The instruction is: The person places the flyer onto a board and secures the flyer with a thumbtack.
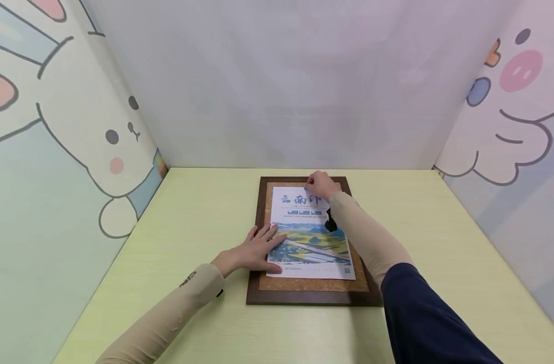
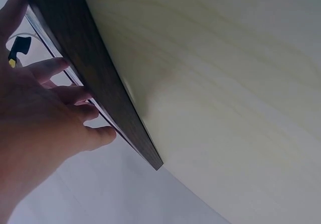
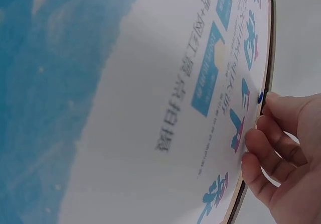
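Note:
A printed poster (image 1: 311,247) with a landscape and large blue characters lies on a brown-framed cork board (image 1: 313,285). My left hand (image 1: 254,252) rests spread over the poster's lower left edge and the frame; the left wrist view shows its fingers along the dark frame side (image 2: 95,58). At the poster's top edge, my right hand (image 1: 321,185) has its fingers curled. Up close in the right wrist view, its thumb and index finger pinch at a small blue pushpin (image 3: 260,97), whose tip is hidden. The right forearm covers part of the poster's right side.
The board lies on a pale yellow-green table (image 1: 204,212). A grey-white wall (image 1: 277,101) stands behind it, and panels with cartoon animals (image 1: 86,126) flank both sides. A dark wrist camera (image 1: 331,222) hangs below the right wrist.

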A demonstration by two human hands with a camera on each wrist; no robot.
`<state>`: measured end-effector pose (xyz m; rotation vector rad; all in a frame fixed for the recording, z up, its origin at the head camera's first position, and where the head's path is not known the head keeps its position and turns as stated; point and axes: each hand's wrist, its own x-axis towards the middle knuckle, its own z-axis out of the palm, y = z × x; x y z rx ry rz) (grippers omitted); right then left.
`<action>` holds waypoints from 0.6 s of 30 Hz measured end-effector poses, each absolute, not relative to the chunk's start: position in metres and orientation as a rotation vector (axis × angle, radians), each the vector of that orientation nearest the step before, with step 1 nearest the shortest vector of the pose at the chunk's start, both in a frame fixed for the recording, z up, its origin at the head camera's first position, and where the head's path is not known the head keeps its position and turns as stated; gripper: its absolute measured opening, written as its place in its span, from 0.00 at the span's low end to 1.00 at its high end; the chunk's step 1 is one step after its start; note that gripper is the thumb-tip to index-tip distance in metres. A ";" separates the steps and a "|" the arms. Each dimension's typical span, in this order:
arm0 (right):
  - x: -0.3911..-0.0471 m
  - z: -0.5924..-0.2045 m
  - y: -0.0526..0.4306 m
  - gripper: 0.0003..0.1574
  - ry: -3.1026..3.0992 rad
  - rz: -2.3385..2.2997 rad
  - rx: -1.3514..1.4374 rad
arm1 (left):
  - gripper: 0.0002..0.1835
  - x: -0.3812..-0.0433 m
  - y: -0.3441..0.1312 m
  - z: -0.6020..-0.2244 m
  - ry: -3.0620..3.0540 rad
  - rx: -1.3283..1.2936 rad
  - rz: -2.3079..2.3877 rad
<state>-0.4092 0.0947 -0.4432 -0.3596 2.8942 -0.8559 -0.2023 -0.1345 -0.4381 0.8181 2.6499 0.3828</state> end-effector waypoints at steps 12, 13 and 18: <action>-0.410 -0.444 0.095 0.18 2.861 -0.827 -0.215 | 0.48 -0.204 -0.135 -0.440 2.652 0.817 0.353; -0.410 -0.444 0.095 0.17 2.862 -0.826 -0.209 | 0.48 -0.204 -0.135 -0.441 2.651 0.816 0.353; -0.410 -0.445 0.093 0.18 2.859 -0.832 -0.168 | 0.48 -0.203 -0.135 -0.441 2.650 0.814 0.362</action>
